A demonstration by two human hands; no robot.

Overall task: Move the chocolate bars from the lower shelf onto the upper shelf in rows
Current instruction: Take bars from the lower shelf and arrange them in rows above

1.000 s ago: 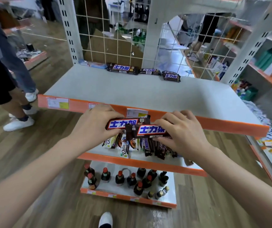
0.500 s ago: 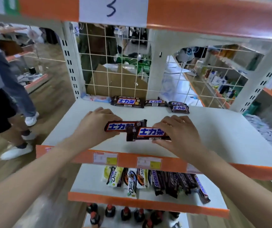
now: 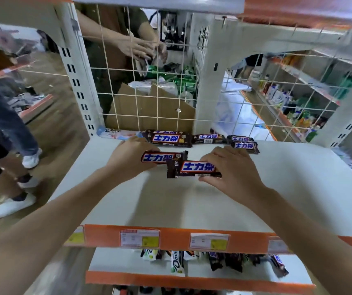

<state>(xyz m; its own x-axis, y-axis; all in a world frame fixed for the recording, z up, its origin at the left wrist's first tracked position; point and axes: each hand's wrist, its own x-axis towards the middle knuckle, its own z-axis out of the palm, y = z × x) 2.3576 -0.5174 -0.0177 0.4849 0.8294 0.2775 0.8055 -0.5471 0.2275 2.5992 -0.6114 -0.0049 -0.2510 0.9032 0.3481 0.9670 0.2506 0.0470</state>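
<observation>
My left hand (image 3: pixel 128 160) grips a brown chocolate bar (image 3: pixel 160 157) over the white upper shelf (image 3: pixel 192 201). My right hand (image 3: pixel 230 169) pinches a second brown bar (image 3: pixel 194 168) just right of it, its left end overlapping the first bar. Both bars hover near the back of the shelf. A row of chocolate bars (image 3: pixel 202 139) lies along the shelf's back edge by the wire grid, with a pale blue bar (image 3: pixel 117 133) at its left end. More bars (image 3: pixel 213 261) lie on the lower shelf (image 3: pixel 128 262) under the orange shelf lip.
A wire grid back panel (image 3: pixel 145 81) closes the shelf's rear; another person's hands (image 3: pixel 143 47) work behind it over a cardboard box (image 3: pixel 149 109). People's legs and white shoes (image 3: pixel 13 204) stand at the left. An orange price strip (image 3: pixel 170 239) edges the front.
Both hands lifted the two bars from the lower shelf level up and forward over the upper shelf, toward the back row. The view tilted up.
</observation>
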